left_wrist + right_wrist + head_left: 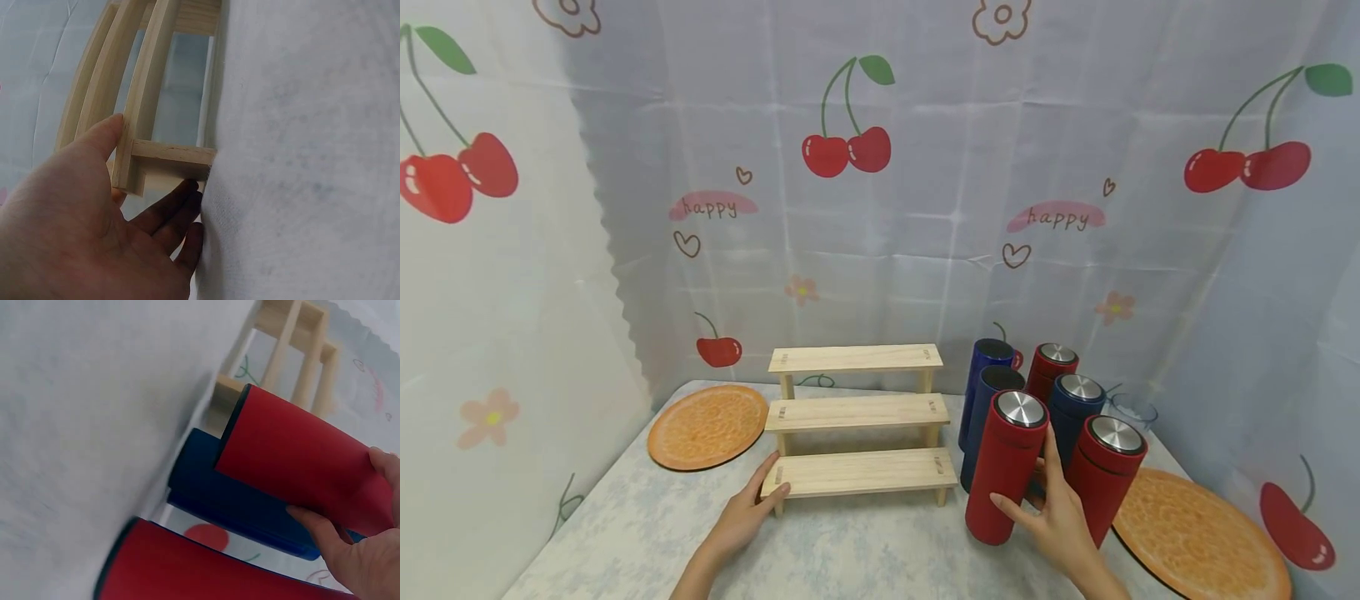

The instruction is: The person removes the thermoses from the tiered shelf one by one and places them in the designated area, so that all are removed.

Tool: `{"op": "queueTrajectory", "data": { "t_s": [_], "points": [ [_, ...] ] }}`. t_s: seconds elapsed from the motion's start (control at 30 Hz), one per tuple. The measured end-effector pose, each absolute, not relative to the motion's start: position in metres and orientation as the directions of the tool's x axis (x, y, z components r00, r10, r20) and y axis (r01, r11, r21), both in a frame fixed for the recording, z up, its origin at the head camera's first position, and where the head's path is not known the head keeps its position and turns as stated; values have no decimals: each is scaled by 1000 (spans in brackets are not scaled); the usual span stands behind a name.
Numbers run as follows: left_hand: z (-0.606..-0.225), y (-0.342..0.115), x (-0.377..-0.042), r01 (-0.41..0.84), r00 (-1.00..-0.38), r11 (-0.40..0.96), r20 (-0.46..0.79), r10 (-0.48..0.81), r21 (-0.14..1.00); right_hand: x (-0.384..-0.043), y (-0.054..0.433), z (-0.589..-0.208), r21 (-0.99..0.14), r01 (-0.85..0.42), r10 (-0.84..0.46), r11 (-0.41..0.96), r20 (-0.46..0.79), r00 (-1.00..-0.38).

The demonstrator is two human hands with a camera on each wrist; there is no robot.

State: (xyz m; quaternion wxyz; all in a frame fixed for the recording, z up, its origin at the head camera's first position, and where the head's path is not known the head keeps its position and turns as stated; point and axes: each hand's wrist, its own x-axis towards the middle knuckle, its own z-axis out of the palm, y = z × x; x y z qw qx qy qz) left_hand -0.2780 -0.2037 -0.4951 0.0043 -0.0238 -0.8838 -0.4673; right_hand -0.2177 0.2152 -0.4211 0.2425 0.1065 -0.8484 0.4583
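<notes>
A three-step wooden display rack (859, 472) stands mid-table. My left hand (747, 510) holds the left end of its lowest step, thumb on the board and the other fingers by the leg; in the left wrist view that hand (106, 219) is close up. To the right of the rack, my right hand (1056, 517) grips a red thermos (1003, 475) with a silver lid. The right wrist view shows the base of this thermos (300, 450) raised off the table. A second red thermos (1105, 475) stands just right of that hand.
Behind the held thermos stand a dark blue thermos (987, 433), a brighter blue one (981, 367), a navy one with a silver lid (1071, 408) and another red one (1051, 371). A glass bowl (1133, 410) sits behind. Round orange mats (707, 427) lie at both sides.
</notes>
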Motion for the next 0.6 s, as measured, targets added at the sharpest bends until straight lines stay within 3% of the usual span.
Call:
{"op": "queueTrajectory", "data": {
  "t_s": [0.2, 0.6],
  "points": [
    [-496, -203, -277, 50, -999, 562, 32, 42, 826, -218, 215, -438, -762, -318, 48, 565, 415, -909],
    [-496, -207, -278, 49, -999, 567, 29, 45, 822, -218, 214, -447, -786, -299, 72, 541, 398, -915]
  ]
}}
